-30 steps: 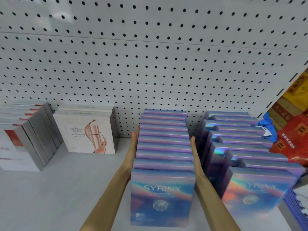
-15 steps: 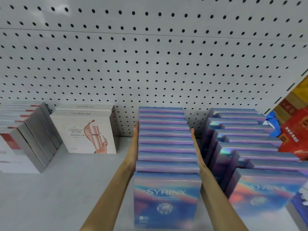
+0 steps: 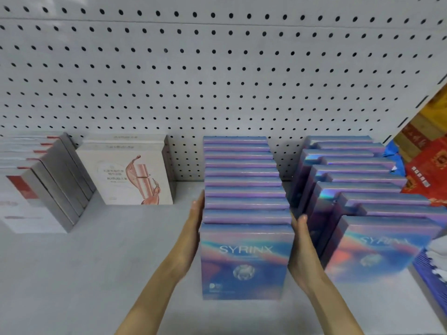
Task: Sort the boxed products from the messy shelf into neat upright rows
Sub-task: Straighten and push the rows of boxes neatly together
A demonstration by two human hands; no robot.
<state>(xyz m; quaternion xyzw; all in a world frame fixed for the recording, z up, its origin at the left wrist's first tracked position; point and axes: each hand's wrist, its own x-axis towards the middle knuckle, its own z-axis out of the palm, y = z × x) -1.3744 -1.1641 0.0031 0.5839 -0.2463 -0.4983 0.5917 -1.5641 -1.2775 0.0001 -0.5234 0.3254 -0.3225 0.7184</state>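
Note:
A straight row of upright iridescent blue-purple SYRINX boxes (image 3: pixel 244 189) runs from the pegboard to the shelf front, its front box (image 3: pixel 244 262) facing me. My left hand (image 3: pixel 191 235) lies flat against the row's left side, fingers straight. My right hand (image 3: pixel 302 252) presses flat on the right side near the front boxes. A second row of SYRINX boxes (image 3: pixel 367 189) stands to the right, staggered and uneven.
The white shelf (image 3: pixel 84 274) has a pegboard back wall (image 3: pixel 217 81). Cream boxes with a pink bottle print (image 3: pixel 128 175) and grey-white boxes (image 3: pixel 41 187) stand at the left. Red and yellow packages (image 3: pixel 428 170) lie past the shelf's right end.
Both hands have slid back along the row's sides from deep in the row toward the front boxes. The view has shifted a little to the left and closer.

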